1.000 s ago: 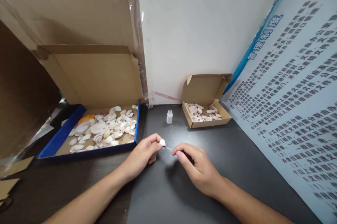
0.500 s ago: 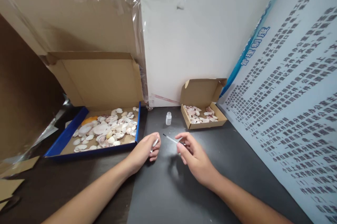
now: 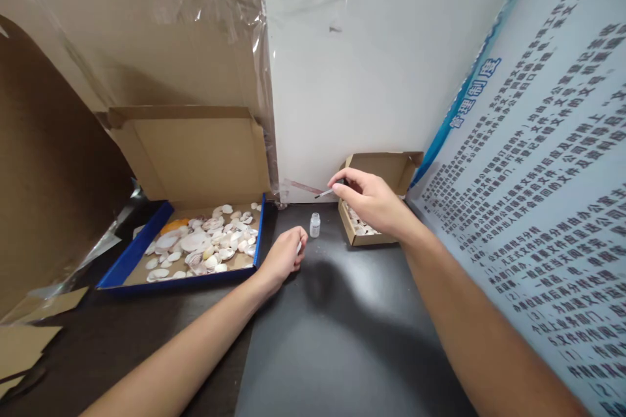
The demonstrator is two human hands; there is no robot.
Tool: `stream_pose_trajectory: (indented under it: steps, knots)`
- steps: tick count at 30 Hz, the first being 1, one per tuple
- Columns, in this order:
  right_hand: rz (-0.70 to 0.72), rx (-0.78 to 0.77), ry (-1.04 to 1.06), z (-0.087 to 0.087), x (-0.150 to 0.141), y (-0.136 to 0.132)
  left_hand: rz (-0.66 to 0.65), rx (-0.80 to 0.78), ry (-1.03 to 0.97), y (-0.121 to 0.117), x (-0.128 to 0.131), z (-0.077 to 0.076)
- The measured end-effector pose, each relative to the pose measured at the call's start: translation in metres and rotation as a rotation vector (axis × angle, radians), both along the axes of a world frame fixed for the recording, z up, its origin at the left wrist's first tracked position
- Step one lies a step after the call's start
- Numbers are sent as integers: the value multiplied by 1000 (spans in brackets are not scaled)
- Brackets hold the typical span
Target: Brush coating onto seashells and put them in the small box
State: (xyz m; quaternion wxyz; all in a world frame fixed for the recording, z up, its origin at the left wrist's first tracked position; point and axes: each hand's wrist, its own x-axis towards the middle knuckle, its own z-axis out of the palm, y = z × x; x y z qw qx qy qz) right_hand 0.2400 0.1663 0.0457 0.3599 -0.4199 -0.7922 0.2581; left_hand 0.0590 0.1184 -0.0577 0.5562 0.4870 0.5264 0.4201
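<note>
My right hand [image 3: 364, 196] pinches a thin brush [image 3: 323, 193] with a dark tip, held above and slightly right of a small glass bottle [image 3: 314, 226]. The bottle stands upright and uncapped on the dark table, with a pale label. My left hand [image 3: 285, 251] is closed just left of the bottle. A sliver of a white shell [image 3: 298, 247] shows between its fingers; most of it is hidden.
A blue-rimmed cardboard box [image 3: 178, 284] full of loose shells stands open at left. At right, partly behind my right arm, a smaller cardboard box [image 3: 346, 226] also holds shells. A printed poster [image 3: 538, 143] leans along the right side.
My right hand has lifted the brush up and away, from near the left hand to above the bottle. My left hand has moved slightly forward and right, still closed.
</note>
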Motion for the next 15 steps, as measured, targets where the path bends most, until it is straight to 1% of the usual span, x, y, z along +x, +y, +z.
stream_pose_trajectory:
  steps: [3,5,7,10,15]
  knots:
    - [31,46,-145,-12,-5,5,80,98,176,10,2,-2]
    - [1,68,-230,-20,-7,6,133,170,295,17,3,-4]
    - [-39,89,-298,-24,-6,6,160,224,414,22,4,-6]
    - [-63,129,-390,-22,0,7,130,262,576,27,5,-8]
    - [-66,175,-456,-9,11,5,48,309,771,34,5,-12]
